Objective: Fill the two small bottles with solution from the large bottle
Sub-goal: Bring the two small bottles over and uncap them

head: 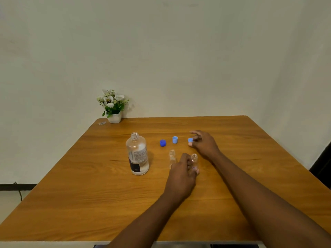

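In the head view, a wooden table (71, 203) with an orange-brown grain carries everything, and the work sits a little beyond its middle, toward the far edge. The large clear bottle with a dark printed label (137, 154) stands upright and uncapped, left of the other pieces and well clear of every edge; liquid seems to reach high inside it, though the level is hard to read. Its likely cap, a dark blue screw cap (162, 143), lies just to the right, and a pale blue small cap (175, 139) stands beside that. The left hand (182, 174) curls its fingers around the right-hand small clear glass bottle (194, 161), steadying it upright on the table; the other small clear bottle (172, 156) stands free just left of that hand, also open. The right hand (204, 144) reaches farther back, thumb and fingertips pinched on a second pale blue cap (190, 139) close to the tabletop, the remaining fingers loosely spread. Both small bottles look empty, as far as clear glass allows a judgement. So the uncapping looks done or nearly so, while all the pouring, and any recapping, remains. A white pot of white artificial flowers (113, 108) stands at the far left corner, out of the way.
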